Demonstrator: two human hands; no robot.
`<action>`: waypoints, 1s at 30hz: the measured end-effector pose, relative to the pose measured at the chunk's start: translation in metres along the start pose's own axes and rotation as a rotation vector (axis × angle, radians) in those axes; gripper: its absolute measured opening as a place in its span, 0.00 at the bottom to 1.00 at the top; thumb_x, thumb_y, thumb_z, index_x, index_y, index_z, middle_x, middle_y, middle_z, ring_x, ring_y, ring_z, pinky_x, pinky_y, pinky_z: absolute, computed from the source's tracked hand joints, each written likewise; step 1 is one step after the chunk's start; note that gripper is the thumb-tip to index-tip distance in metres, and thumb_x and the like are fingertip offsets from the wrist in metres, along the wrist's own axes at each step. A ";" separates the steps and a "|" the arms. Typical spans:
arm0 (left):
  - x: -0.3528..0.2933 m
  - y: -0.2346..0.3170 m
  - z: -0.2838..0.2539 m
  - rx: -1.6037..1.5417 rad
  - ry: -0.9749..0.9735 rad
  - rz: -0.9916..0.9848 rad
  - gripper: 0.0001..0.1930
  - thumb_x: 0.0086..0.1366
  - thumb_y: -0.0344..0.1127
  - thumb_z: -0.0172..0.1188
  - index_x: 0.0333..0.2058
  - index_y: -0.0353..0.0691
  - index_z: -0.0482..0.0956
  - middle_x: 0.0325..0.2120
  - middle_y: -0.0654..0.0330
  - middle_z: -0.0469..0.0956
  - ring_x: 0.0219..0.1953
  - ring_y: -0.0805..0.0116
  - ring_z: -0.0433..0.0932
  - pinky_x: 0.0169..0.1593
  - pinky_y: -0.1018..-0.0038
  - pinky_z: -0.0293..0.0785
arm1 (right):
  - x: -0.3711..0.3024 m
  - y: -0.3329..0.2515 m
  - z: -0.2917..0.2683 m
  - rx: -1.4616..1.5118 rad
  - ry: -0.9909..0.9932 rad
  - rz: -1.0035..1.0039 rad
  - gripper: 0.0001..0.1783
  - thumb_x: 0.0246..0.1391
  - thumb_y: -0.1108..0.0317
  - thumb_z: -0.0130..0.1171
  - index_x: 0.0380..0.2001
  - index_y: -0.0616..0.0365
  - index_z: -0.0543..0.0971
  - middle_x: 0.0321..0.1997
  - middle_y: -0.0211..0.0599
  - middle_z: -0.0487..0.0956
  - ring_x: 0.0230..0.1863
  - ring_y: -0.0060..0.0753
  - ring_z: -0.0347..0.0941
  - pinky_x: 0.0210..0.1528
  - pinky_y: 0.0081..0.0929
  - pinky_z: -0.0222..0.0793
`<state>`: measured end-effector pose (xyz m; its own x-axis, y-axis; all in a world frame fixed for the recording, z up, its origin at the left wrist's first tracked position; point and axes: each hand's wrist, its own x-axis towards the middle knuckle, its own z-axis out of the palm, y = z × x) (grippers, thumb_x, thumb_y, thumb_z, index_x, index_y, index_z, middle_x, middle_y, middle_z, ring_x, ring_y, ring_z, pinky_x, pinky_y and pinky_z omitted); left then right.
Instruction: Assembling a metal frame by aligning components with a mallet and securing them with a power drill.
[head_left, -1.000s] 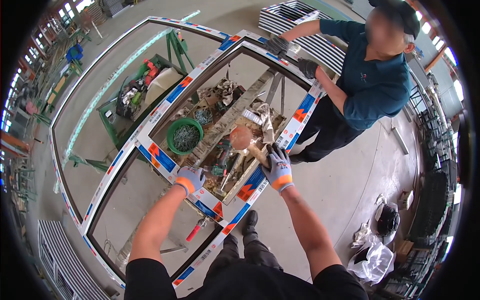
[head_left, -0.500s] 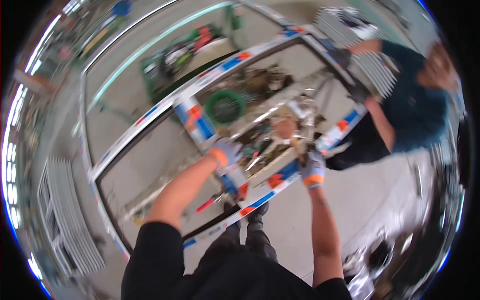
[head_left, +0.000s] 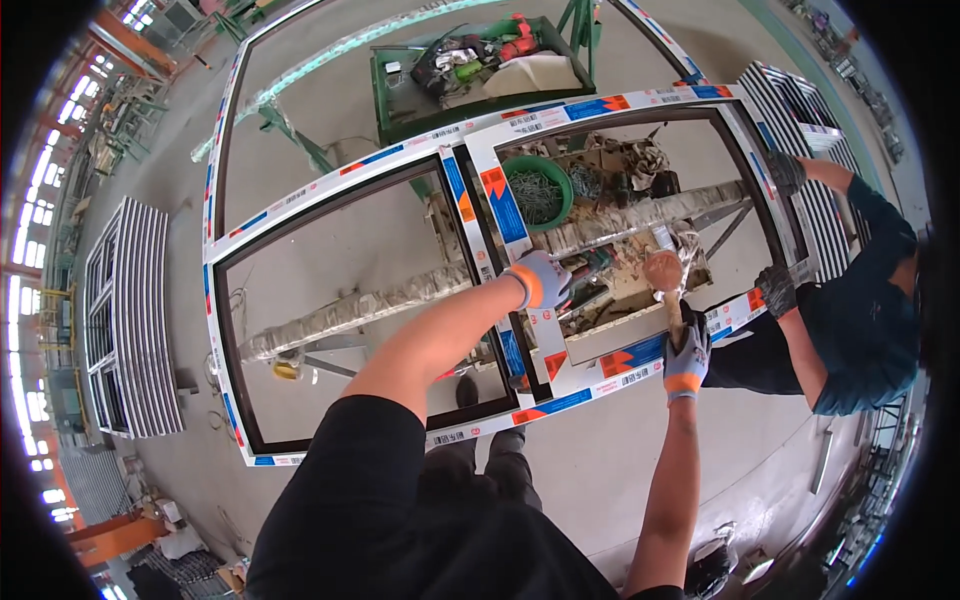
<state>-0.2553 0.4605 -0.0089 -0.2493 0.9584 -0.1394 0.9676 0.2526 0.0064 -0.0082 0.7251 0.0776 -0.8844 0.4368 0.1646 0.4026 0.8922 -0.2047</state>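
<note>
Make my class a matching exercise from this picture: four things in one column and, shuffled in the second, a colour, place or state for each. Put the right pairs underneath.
Column one
1. Wearer's left hand
2. Wearer's right hand
3. Round bowl
4. Mallet head

Column two
A. Green, with many thin metal fasteners inside
B. Closed round a wooden handle
C. Rounded and reddish-brown
D. On a stickered white bar, left of the bared handle

Right pairs: 1-D, 2-B, 3-A, 4-C
</note>
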 end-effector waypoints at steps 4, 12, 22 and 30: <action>0.014 0.003 -0.014 -0.146 -0.001 -0.057 0.22 0.62 0.52 0.50 0.45 0.44 0.78 0.22 0.59 0.78 0.29 0.55 0.78 0.44 0.58 0.70 | 0.013 0.004 -0.004 0.089 0.002 0.079 0.30 0.48 0.66 0.64 0.55 0.61 0.72 0.61 0.46 0.71 0.64 0.49 0.62 0.67 0.39 0.54; -0.060 -0.012 -0.068 -0.336 0.652 -0.249 0.18 0.54 0.38 0.58 0.44 0.37 0.75 0.41 0.52 0.76 0.49 0.50 0.72 0.56 0.55 0.64 | -0.085 -0.080 -0.031 1.030 0.004 0.456 0.11 0.59 0.68 0.58 0.39 0.67 0.76 0.24 0.34 0.77 0.24 0.23 0.72 0.29 0.24 0.70; -0.279 0.154 -0.009 -0.627 0.310 -0.672 0.15 0.56 0.34 0.58 0.44 0.41 0.76 0.43 0.50 0.74 0.51 0.47 0.69 0.56 0.57 0.63 | -0.136 -0.177 -0.036 1.248 -0.688 0.793 0.11 0.59 0.62 0.58 0.30 0.58 0.73 0.14 0.28 0.69 0.09 0.19 0.61 0.10 0.21 0.55; -0.333 0.186 -0.023 -0.587 0.324 -0.946 0.19 0.55 0.36 0.59 0.46 0.41 0.73 0.44 0.51 0.73 0.52 0.49 0.68 0.59 0.55 0.59 | -0.098 -0.192 -0.060 1.228 -0.550 0.773 0.11 0.59 0.63 0.59 0.29 0.57 0.72 0.12 0.28 0.67 0.08 0.19 0.60 0.08 0.20 0.53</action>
<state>0.0069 0.1913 0.0611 -0.9440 0.3215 -0.0746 0.2422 0.8283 0.5053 0.0154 0.5175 0.1587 -0.6452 0.3907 -0.6566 0.5951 -0.2820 -0.7526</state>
